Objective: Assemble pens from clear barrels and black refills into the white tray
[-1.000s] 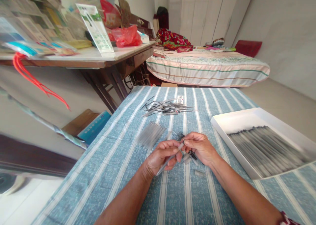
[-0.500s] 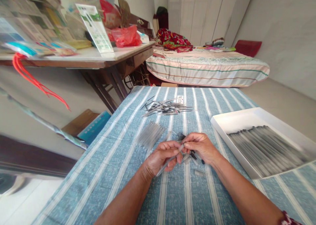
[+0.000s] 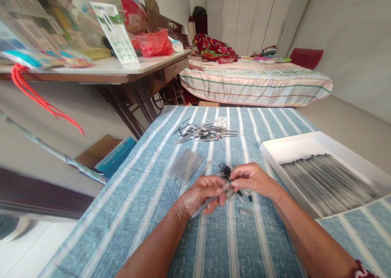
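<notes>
My left hand (image 3: 205,194) is closed around a slim, translucent grey pen barrel (image 3: 200,209), which slants up to the right. At the barrel's upper end, my right hand (image 3: 249,180) pinches with thumb and forefinger; whatever lies between those fingertips is too small to make out. Beneath and behind both hands is a small heap of black and clear pen parts (image 3: 240,195), partly covered by my fingers. One short clear piece (image 3: 246,212) lies apart, nearer to me. Just beyond my left hand, a row of clear barrels (image 3: 185,166) rests on the striped cloth (image 3: 171,245).
A white open box (image 3: 291,202) on the right holds many grey pens with black ends (image 3: 330,184). Farther back lies a loose pile of thin black and grey refills (image 3: 204,131). A cluttered desk (image 3: 100,77) stands at left, a bed (image 3: 259,84) behind.
My right hand has shifted slightly right along the line of the barrel, and a pale end piece now shows between the hands. My left hand keeps nearly the same place and grip.
</notes>
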Tool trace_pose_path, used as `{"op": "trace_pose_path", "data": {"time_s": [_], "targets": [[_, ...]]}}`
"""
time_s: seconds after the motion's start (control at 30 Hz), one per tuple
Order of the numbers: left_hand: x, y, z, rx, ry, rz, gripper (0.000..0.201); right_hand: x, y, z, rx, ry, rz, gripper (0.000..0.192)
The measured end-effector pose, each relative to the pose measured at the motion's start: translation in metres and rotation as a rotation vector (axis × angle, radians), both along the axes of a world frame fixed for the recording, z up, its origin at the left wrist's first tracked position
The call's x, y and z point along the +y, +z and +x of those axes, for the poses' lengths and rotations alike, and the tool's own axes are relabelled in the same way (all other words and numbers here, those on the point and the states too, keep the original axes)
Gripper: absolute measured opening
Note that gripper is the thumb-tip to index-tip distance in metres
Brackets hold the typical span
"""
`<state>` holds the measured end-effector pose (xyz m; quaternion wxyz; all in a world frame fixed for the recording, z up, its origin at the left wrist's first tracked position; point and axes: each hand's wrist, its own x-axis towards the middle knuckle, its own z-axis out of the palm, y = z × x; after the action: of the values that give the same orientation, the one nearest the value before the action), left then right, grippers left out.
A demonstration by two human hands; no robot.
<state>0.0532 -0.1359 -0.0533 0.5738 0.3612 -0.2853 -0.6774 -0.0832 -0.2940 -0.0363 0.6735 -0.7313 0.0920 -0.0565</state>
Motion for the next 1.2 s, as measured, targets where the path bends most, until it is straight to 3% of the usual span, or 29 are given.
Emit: {"op": "trace_pose_path", "data": {"time_s": [0.17,0.3,0.57,0.77,0.9,1.07,1.2], "targets": [[-0.0001,-0.0012,0.0,-0.03,-0.016,0.012,0.019,-0.002,0.002,-0.0007,0.021,0.053,-0.152,0.022],[-0.0002,-0.0008,-0.0011,-0.042,-0.029,0.02,0.02,-0.0014,0.0026,-0.0001,0.042,0.097,-0.229,0.032],[-0.0005,-0.0004,0.0002,-0.025,-0.009,0.008,0.019,0.0014,0.0037,0.0001,0.038,0.058,-0.057,0.03],[-0.0006,-0.0011,-0.0011,-0.038,-0.007,0.02,0.019,0.0047,0.0042,0.0019,0.095,0.003,-0.205,0.042],[-0.0007,0.0007,-0.0018,-0.03,0.013,0.028,0.017,0.0045,0.0041,0.0023,0.061,0.007,-0.143,0.03],[-0.0012,0.0013,-0.0019,-0.036,0.02,0.031,0.017,0.0059,0.0056,0.0026,0.129,-0.029,-0.196,0.041],[-0.0012,-0.0007,-0.0014,-0.036,0.028,0.03,0.018,0.0069,0.0066,0.0029,0.084,-0.006,-0.145,0.032]]}}
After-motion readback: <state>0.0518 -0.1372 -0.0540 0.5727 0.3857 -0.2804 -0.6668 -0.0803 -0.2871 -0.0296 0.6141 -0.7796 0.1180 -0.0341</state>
